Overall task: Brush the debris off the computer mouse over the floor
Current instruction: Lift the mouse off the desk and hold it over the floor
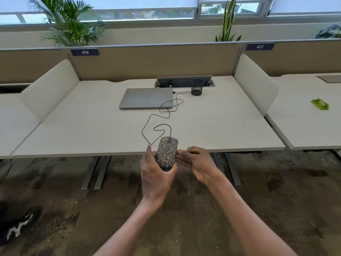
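A dark computer mouse (166, 152) speckled with tan debris is held up just past the desk's front edge, above the floor (184, 215). My left hand (156, 174) grips it from below and the left side, thumb up along its edge. My right hand (197, 161) is beside the mouse on the right, fingers curled, fingertips touching the mouse's right side. The mouse's black cable (156, 126) loops back over the desk to a closed grey laptop (146, 97).
The pale desk (221, 126) has side dividers and a black mesh pen cup (197, 87) by a cable hatch. Grey desk legs (96, 170) stand beneath. A green object (319, 104) lies on the right desk. A dark bag (16, 226) sits on the floor at left.
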Demonstrator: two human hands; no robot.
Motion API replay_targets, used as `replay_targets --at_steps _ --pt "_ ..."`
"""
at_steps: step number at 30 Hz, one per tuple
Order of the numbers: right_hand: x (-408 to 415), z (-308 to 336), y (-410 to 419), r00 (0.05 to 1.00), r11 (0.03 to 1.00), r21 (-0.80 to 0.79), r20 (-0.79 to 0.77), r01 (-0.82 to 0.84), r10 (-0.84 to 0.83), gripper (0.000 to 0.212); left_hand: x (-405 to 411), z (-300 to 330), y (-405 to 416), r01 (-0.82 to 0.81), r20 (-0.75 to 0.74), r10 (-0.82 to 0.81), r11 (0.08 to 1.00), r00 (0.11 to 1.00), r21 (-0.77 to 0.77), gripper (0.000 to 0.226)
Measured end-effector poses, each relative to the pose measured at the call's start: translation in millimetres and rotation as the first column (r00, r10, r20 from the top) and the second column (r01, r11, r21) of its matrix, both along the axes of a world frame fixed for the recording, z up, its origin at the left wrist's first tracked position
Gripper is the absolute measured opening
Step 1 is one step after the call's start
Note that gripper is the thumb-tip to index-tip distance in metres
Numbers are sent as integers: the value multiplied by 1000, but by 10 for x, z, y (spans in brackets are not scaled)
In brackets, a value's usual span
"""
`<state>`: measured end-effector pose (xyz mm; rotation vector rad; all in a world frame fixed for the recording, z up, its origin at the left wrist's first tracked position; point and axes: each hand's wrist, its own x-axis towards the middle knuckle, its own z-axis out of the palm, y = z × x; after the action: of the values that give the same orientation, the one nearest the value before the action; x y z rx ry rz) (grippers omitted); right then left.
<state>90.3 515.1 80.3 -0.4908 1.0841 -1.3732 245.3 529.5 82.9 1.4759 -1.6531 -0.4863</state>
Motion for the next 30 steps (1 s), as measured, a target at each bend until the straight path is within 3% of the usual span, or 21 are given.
replay_targets --at_steps 12,19,25,30 --pt "55 11 0 999 1000 1 44 10 -10 29 68 -31 -20 74 9 -74 997 997 -27 95" --pt "13 41 -21 1000 1000 -5 21 4 -4 29 220 -141 -107 256 -64 -255 967 965 -6 97" --pt "-12 56 -42 1000 1000 14 12 -23 23 29 382 -208 -212 358 -223 -341 933 913 37 72" --pt "-8 45 -55 998 998 8 16 -60 60 26 454 -223 -257 410 -254 -384 911 888 54 78"
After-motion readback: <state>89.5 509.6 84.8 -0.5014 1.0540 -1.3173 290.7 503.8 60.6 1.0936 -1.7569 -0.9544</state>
